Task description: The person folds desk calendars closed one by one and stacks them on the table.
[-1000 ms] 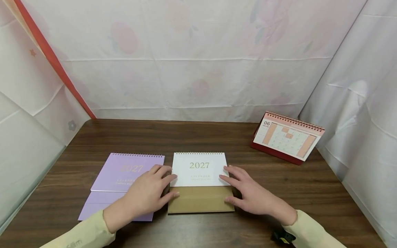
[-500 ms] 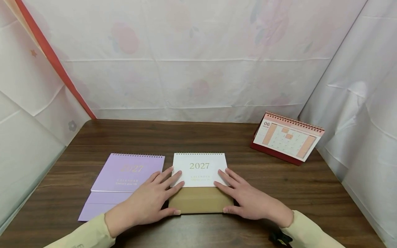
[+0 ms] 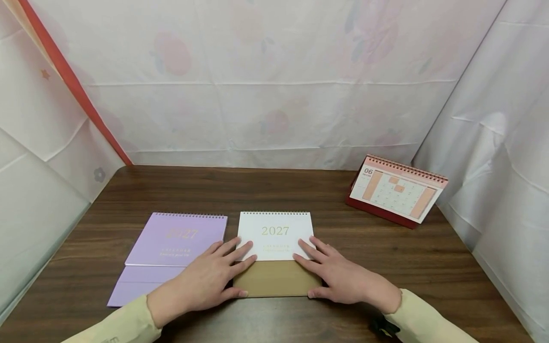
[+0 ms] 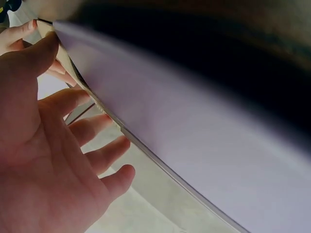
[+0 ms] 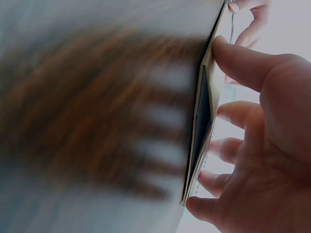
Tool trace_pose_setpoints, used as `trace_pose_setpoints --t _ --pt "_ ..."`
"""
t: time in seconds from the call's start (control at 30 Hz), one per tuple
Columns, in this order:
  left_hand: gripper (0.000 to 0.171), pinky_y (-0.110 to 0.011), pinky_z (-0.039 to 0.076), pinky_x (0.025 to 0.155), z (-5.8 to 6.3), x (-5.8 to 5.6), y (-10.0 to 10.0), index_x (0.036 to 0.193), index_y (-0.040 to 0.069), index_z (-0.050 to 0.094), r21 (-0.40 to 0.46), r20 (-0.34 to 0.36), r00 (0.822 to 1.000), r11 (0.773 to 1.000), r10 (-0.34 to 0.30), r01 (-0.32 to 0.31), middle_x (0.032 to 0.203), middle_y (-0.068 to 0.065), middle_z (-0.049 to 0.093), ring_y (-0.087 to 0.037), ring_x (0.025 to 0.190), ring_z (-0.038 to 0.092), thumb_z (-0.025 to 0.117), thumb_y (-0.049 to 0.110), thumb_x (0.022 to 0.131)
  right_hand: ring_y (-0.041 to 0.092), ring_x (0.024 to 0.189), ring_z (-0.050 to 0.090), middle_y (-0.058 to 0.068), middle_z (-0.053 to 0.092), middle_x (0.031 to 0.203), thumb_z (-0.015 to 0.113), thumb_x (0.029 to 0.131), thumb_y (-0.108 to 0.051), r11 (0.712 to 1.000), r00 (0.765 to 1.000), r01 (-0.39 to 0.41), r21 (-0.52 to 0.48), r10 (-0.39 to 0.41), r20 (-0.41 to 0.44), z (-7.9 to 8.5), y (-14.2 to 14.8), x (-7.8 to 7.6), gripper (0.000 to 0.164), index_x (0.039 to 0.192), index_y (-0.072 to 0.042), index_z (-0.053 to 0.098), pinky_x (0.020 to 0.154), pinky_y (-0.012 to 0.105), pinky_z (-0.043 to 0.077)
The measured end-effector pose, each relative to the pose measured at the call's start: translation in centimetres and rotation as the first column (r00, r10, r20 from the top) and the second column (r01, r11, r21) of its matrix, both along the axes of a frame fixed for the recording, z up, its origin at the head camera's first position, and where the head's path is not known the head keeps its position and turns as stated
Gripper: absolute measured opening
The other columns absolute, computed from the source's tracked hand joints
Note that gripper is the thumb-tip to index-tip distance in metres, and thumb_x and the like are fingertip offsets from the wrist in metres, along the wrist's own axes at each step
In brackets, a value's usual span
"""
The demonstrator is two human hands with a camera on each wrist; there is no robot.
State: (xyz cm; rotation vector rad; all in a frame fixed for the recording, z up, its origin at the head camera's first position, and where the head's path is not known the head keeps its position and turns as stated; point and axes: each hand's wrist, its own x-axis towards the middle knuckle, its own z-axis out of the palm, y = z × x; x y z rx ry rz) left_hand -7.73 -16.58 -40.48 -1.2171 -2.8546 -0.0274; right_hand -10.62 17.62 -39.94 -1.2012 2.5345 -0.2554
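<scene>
A white calendar (image 3: 275,240) marked 2027 in gold lies nearly flat on the table, its coil binding at the far edge and an olive-gold base panel (image 3: 277,280) at the near side. On its left edge rest the spread fingers of my left hand (image 3: 206,278), whose thumb touches the panel's near corner. My right hand (image 3: 343,276) mirrors it on the right edge, fingers spread. A dark gap shows between the calendar's layers (image 5: 204,107) in the right wrist view. Partly under my left hand and forearm lies a purple calendar (image 3: 171,245), also marked 2027.
At the back right of the wooden table (image 3: 274,190) a desk calendar (image 3: 399,193) with a red base stands propped up, showing 06. Pale printed cloth (image 3: 274,85) hangs behind the table and at both sides. A small black object (image 3: 383,327) sits by the right sleeve.
Both hands have shifted slightly toward me, their fingers moving inward onto the white cover. The thumbs have moved down to the panel's near edge. The calendars have barely moved.
</scene>
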Motion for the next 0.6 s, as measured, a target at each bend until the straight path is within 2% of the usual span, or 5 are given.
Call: trace_pose_setpoints --t 0.33,0.6 --pt "0.066 -0.053 0.041 0.102 -0.05 0.16 0.24 0.148 0.018 0.051 -0.014 0.002 1.0 1.0 -0.023 0.023 0.155 -0.006 0.04 -0.035 0.139 0.039 0.052 0.06 0.097 0.035 0.151 0.006 0.007 0.013 0.166 0.063 0.094 -0.05 0.999 1.0 0.004 0.042 -0.004 -0.007 0.05 -0.25 0.07 0.076 0.157 -0.021 0.033 0.115 0.056 0.022" --pt "0.065 -0.053 0.04 0.103 0.2 0.17 0.37 0.149 0.018 0.049 -0.022 0.046 0.999 1.0 -0.012 0.013 0.157 -0.006 0.038 -0.036 0.14 0.037 0.053 0.057 0.098 0.038 0.15 0.009 0.01 0.015 0.165 0.065 0.094 -0.048 0.999 1.0 0.0 0.041 0.0 -0.002 0.4 -0.54 -0.07 0.075 0.157 -0.02 0.035 0.112 0.06 0.025"
